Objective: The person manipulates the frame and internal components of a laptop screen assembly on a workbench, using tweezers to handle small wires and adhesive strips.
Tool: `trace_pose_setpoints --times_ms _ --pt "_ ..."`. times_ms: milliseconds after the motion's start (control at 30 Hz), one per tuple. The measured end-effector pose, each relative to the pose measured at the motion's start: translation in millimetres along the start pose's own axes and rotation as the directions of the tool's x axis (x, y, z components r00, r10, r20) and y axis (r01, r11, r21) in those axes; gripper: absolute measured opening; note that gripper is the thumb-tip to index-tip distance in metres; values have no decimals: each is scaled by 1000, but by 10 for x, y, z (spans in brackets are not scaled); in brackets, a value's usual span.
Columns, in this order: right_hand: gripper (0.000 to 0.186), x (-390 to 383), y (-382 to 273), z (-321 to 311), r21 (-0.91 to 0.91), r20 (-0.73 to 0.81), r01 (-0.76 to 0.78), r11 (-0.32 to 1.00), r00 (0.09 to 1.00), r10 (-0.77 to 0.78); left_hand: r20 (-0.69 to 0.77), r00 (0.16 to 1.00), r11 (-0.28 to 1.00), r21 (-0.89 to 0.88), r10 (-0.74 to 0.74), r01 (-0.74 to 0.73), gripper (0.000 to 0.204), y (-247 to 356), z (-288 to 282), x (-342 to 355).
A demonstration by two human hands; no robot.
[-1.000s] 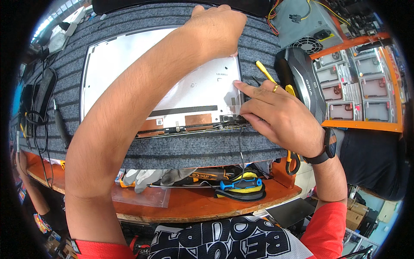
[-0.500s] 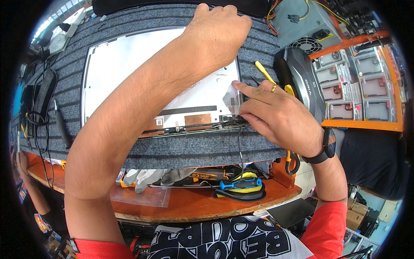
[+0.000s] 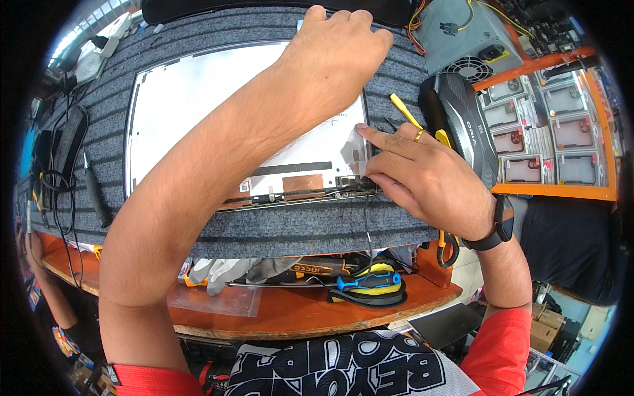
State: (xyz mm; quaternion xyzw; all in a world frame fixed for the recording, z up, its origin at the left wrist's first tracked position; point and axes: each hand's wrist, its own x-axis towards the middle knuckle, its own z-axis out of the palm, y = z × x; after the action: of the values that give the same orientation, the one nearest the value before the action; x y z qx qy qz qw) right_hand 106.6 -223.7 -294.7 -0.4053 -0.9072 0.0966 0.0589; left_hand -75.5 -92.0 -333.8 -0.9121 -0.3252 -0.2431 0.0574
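Observation:
A flat laptop screen panel (image 3: 191,99) lies on the striped grey mat, its pale, shiny back facing up. Copper-coloured patches (image 3: 302,184) and a dark strip run along its near edge. My left arm reaches across it, and my left hand (image 3: 343,46) is curled beyond its far right corner. Those fingertips are hidden behind the hand; a small light-blue bit (image 3: 300,25) shows beside them. My right hand (image 3: 422,171) rests at the panel's right edge, index finger stretched out with its tip on the edge. The other fingers and thumb lie lower along that edge.
Right of the panel lie a yellow-handled tool (image 3: 405,109) and a black-grey case (image 3: 462,129). A metal power supply (image 3: 472,39) stands behind. A pen-shaped tool (image 3: 94,191) and cables are at the left. Below the mat, a wooden shelf (image 3: 317,320) holds gloves and a blue-handled screwdriver (image 3: 368,281).
My left hand has shifted slightly to the right, away from the panel's far edge, and the light-blue bit now shows beside it. My right hand has stayed in place.

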Motion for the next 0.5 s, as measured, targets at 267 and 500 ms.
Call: trace_pose_setpoints --times_ms 267,500 --pt "15 5 6 14 -5 -19 20 1000 1000 -21 -35 999 999 13 38 -38 28 -5 38 -38" --pt "17 10 -7 -3 -28 9 32 999 999 -31 1 1000 1000 -28 9 -9 29 -24 34 -54"
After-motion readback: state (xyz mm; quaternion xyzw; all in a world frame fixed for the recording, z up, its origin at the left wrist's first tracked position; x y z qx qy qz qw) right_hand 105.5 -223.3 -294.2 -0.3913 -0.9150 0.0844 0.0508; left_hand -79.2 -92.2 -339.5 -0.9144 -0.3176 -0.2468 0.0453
